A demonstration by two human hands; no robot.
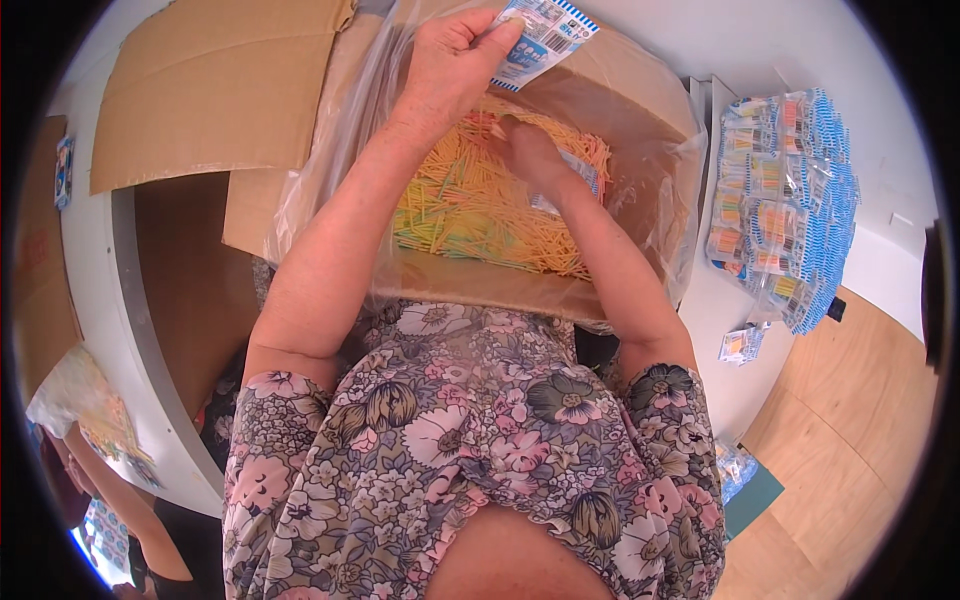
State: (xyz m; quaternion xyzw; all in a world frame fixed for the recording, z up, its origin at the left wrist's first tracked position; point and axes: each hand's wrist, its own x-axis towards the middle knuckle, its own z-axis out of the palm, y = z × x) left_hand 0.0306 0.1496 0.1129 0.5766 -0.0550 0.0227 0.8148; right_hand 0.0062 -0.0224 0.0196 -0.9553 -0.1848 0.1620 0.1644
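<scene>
Left hand [455, 65], top centre of frame: thumb and fingers pinched on the lower left edge of a blue-and-white printed packet [548, 45], long axis slanting from lower left to upper right. Right hand [530, 150] lay just below it in frame, nearer the thin pastel sticks [475, 205] in the carton [640, 105], fingertips among them; could not tell whether they gripped any. Sticks spread mainly below and left of that hand.
</scene>
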